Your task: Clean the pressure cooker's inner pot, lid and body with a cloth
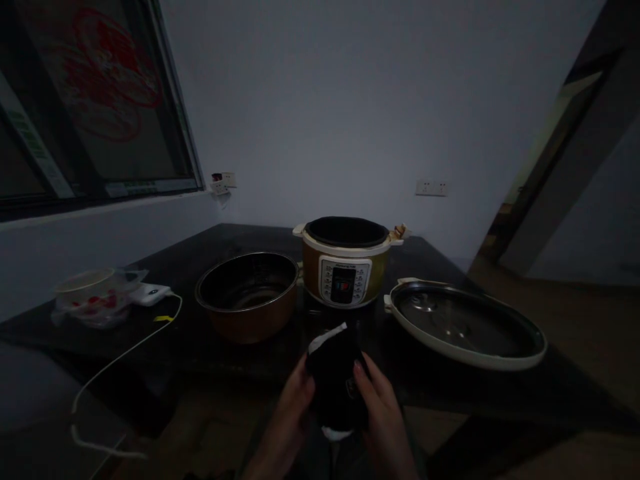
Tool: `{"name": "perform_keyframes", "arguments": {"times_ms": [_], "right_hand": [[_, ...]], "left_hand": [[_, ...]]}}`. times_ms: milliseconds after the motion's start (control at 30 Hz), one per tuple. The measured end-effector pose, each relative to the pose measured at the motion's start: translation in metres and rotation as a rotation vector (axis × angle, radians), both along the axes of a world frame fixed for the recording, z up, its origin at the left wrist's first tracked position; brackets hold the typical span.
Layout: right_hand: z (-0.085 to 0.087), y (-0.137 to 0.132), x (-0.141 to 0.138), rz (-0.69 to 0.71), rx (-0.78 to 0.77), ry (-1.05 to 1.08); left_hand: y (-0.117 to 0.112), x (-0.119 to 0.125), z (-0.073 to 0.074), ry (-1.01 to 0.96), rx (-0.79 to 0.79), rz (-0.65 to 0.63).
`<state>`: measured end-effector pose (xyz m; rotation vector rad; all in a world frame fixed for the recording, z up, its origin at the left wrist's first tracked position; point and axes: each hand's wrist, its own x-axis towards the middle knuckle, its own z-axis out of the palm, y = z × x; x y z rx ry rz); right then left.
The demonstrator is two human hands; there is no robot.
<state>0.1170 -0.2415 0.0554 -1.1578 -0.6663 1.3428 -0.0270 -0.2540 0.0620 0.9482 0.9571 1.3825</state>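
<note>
My left hand (296, 400) and my right hand (380, 403) grip a black soft-looking item (336, 383) from its two sides, just past the table's front edge. White material pokes out of its upper left and bottom edges, and a small light mark shows near my right thumb. The dim light hides what exactly it is. Beyond it stands an electric pressure cooker (345, 267) with its top open and a lit panel on its front. To the left of the cooker sits a brown inner pot (247, 293) with a dark inside. The cooker's lid (465, 327) lies at the right.
A dark table (280, 363) carries all of this. At its left lie a plastic bag with a bowl (93, 297), a white power strip (150, 293) with its cord hanging over the edge, and a yellow scrap (163, 319). Wall sockets (431, 188) are behind.
</note>
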Motion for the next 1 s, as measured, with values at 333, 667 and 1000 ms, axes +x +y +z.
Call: {"name": "perform_keyframes", "arguments": {"times_ms": [333,667,1000], "right_hand": [[-0.005,-0.004,0.01,0.05,0.144,-0.16],[-0.007,-0.001,0.067,0.107,0.365,-0.16],[0.025,0.003,0.218,-0.571,0.491,-0.245]], "left_hand": [[0.008,0.022,-0.018,-0.362,-0.655,0.029],[0.032,0.038,0.0,-0.466,-0.614,0.143],[0.103,0.099,0.016,-0.722,-0.641,-0.066]]}}
